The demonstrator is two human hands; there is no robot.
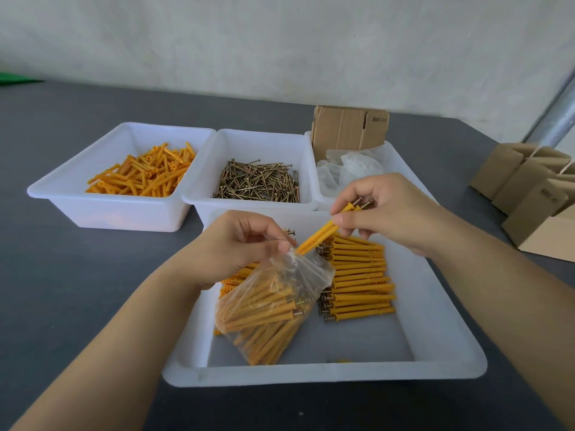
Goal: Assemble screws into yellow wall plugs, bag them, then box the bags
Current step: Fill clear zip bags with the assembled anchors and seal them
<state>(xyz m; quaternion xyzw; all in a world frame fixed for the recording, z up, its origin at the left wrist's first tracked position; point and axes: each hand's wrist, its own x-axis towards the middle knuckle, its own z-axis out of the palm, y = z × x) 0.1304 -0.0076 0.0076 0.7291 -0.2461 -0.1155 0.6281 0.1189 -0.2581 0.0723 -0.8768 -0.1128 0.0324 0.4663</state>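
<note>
My left hand [239,244] pinches the open mouth of a clear plastic bag [273,309] packed with yellow plugs that have screws in them. The bag hangs over the near white tray [435,346]. My right hand [385,209] grips a few assembled plugs [323,233], their tips pointing down into the bag's mouth. A neat stack of assembled plugs [361,281] lies in the tray to the right of the bag. More assembled plugs lie partly hidden behind the bag and my left hand.
Three white bins stand behind the tray: loose yellow plugs [146,174] on the left, screws [258,183] in the middle, plastic bags [351,169] with flat cardboard [348,129] on the right. Folded cardboard boxes [535,188] sit at the table's right edge.
</note>
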